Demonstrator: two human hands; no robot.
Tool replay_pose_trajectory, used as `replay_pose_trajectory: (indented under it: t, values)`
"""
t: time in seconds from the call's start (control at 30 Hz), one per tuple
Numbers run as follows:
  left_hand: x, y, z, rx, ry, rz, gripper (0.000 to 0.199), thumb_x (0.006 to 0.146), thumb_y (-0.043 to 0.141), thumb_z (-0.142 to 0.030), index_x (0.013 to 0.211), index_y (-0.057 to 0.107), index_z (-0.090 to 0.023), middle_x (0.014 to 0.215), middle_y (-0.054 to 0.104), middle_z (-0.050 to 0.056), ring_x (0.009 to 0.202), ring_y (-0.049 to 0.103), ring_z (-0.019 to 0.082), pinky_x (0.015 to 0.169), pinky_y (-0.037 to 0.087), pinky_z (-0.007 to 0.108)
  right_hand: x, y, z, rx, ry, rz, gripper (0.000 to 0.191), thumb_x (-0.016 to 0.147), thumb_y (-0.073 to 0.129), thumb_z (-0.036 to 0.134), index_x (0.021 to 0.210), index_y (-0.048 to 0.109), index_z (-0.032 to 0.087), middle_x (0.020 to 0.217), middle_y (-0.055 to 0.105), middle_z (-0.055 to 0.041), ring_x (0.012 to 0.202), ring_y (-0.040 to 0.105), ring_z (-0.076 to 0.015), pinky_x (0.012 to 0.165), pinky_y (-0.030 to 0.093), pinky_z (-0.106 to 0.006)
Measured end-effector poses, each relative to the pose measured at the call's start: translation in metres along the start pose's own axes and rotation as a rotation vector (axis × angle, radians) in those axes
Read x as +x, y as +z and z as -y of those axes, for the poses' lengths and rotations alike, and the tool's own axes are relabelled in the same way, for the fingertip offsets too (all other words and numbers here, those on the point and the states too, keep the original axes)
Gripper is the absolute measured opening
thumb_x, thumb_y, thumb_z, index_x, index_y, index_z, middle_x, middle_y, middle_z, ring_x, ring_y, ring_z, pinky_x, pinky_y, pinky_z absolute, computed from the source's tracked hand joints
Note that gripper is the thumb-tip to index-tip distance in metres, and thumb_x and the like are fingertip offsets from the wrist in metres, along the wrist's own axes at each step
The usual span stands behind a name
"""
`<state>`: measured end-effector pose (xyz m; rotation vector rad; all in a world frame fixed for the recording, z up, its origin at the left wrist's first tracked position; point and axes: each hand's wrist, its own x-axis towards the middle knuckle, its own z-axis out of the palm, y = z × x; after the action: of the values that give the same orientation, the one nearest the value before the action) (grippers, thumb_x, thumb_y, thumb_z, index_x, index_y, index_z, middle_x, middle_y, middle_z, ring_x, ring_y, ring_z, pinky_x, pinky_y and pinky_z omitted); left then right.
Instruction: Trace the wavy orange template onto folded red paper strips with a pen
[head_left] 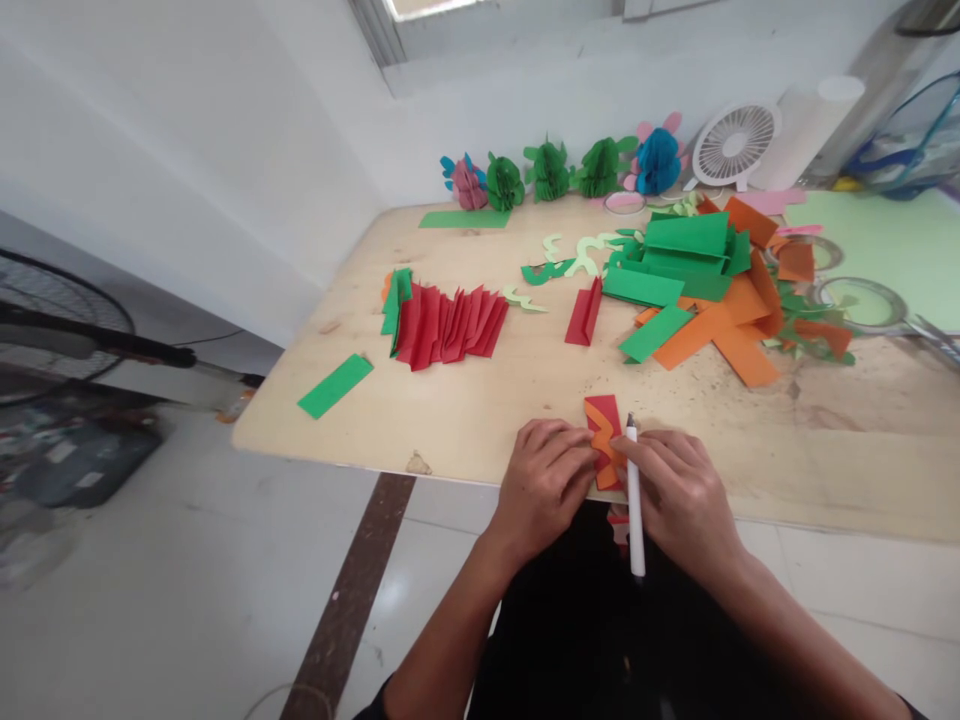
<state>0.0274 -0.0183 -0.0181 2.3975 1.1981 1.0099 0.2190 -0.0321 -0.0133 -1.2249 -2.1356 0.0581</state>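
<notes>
The left hand (546,475), half curled, touches the wavy orange paper strip (604,432), probably to steady it on the red paper rectangle (611,409) between both hands; whether it pinches, I cannot tell. The right hand (686,490), likewise bent, holds a white pen (635,500), perhaps leaving its fingertips free to press.

- A papercraft workspace in an indoor room; whether home or workshop, I cannot tell
- Pleated red paper (450,325), a pile of green and orange paper strips (694,340), scissors (941,340) and a white pen (636,515) on or over a wooden desk (480,400)
- Honeycomb paper figures (551,172) lined along a white wall (330,100); a small fan (735,145) beside them
- Pale tiled floor (420,620); a window (442,8) above
</notes>
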Motion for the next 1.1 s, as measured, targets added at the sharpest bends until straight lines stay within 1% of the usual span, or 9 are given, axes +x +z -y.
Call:
replay_pose_trajectory:
  t: [0.17,0.37,0.53,0.63,0.73,0.93,1.1]
  values:
    - [-0.0003,0.0000,0.0001,0.014,-0.019,0.024,0.014,0.093,0.055,-0.022,0.097,0.068,-0.020,0.113,0.071,0.005,0.110,0.057,0.023,0.100,0.046,0.045,0.0007,-0.0009,0.0008,-0.015,-0.002,0.000,0.031,0.087,0.047,0.006,0.109,0.065,0.019,0.091,0.072,-0.0082,0.093,0.062,-0.0229,0.078,0.045,-0.037]
    - [0.0001,0.0009,0.0008,0.031,-0.014,0.023,0.015,0.093,0.054,-0.022,0.100,0.068,-0.019,0.117,0.069,0.005,0.111,0.056,0.024,0.101,0.046,0.046,0.0000,0.0000,0.0007,-0.044,-0.028,-0.004,0.030,0.087,0.048,0.003,0.109,0.062,0.016,0.091,0.071,-0.0080,0.092,0.061,-0.0225,0.080,0.045,-0.036]
    - [0.0005,0.0018,0.0003,0.041,-0.027,0.015,0.015,0.093,0.054,-0.022,0.098,0.068,-0.019,0.116,0.069,0.006,0.110,0.057,0.024,0.099,0.046,0.045,-0.0004,0.0009,0.0000,-0.042,-0.021,-0.006,0.032,0.086,0.047,0.003,0.109,0.062,0.019,0.092,0.071,-0.0069,0.091,0.061,-0.0219,0.079,0.044,-0.036]
    - [0.0010,0.0018,-0.0006,0.046,-0.045,0.017,0.015,0.093,0.054,-0.022,0.097,0.068,-0.020,0.116,0.069,0.005,0.110,0.057,0.023,0.099,0.046,0.045,-0.0004,0.0009,0.0003,-0.043,-0.016,-0.002,0.033,0.086,0.047,0.004,0.110,0.063,0.018,0.093,0.072,-0.0077,0.091,0.062,-0.0224,0.079,0.044,-0.036]
    - [0.0011,0.0019,-0.0007,0.047,-0.038,0.010,0.015,0.093,0.054,-0.022,0.097,0.068,-0.020,0.115,0.070,0.006,0.109,0.057,0.024,0.099,0.046,0.045,-0.0003,0.0010,0.0005,-0.047,-0.022,-0.006,0.032,0.085,0.047,0.004,0.109,0.063,0.017,0.092,0.072,-0.0086,0.090,0.062,-0.0228,0.079,0.044,-0.037]
    - [0.0008,0.0019,-0.0009,0.053,-0.037,0.010,0.015,0.093,0.054,-0.022,0.098,0.068,-0.021,0.112,0.071,0.005,0.109,0.058,0.023,0.098,0.047,0.045,-0.0009,0.0018,0.0006,-0.043,-0.006,-0.003,0.036,0.086,0.046,0.005,0.114,0.063,0.019,0.095,0.073,-0.0080,0.092,0.063,-0.0231,0.080,0.044,-0.038]
    - [0.0009,0.0022,-0.0009,0.042,-0.023,-0.013,0.014,0.093,0.055,-0.021,0.096,0.068,-0.020,0.111,0.071,0.005,0.107,0.058,0.023,0.098,0.047,0.045,-0.0010,0.0026,0.0007,-0.058,-0.009,-0.005,0.036,0.085,0.046,0.004,0.113,0.063,0.018,0.093,0.073,-0.0076,0.089,0.063,-0.0226,0.079,0.044,-0.037]
